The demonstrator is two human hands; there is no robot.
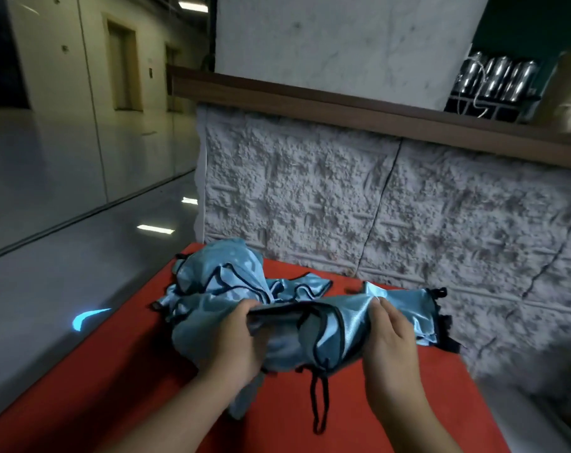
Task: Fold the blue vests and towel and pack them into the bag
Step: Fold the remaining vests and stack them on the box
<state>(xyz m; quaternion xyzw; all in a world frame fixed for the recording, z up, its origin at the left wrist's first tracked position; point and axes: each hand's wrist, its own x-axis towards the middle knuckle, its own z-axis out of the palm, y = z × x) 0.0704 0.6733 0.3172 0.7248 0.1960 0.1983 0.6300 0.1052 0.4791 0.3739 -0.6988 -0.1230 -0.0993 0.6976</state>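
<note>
Rough white stone-textured wall panelling [392, 204] is standing behind a red table [392, 403], with a brown wooden ledge [343, 106] running along its top and a glossy corridor floor [65, 256] stretching away at 9 o'clock. On the table, a crumpled heap of light blue vests [225, 276] with black trim is lying at 11 o'clock from the hands. Nearer the viewer, one blue vest [313, 338] is being held up just above the table between both hands. The left hand [235, 341] is gripping the vest's upper edge, with the thumb lying over the fabric and the fingers curled beneath it. The right hand [388, 335] is pinching the same edge at 3 o'clock from the left hand, its fingers curled round the cloth. A black cord loop [320, 400] is hanging from the vest's lower edge towards 6 o'clock. No legible writing or brand label is showing on the fabric.
</note>
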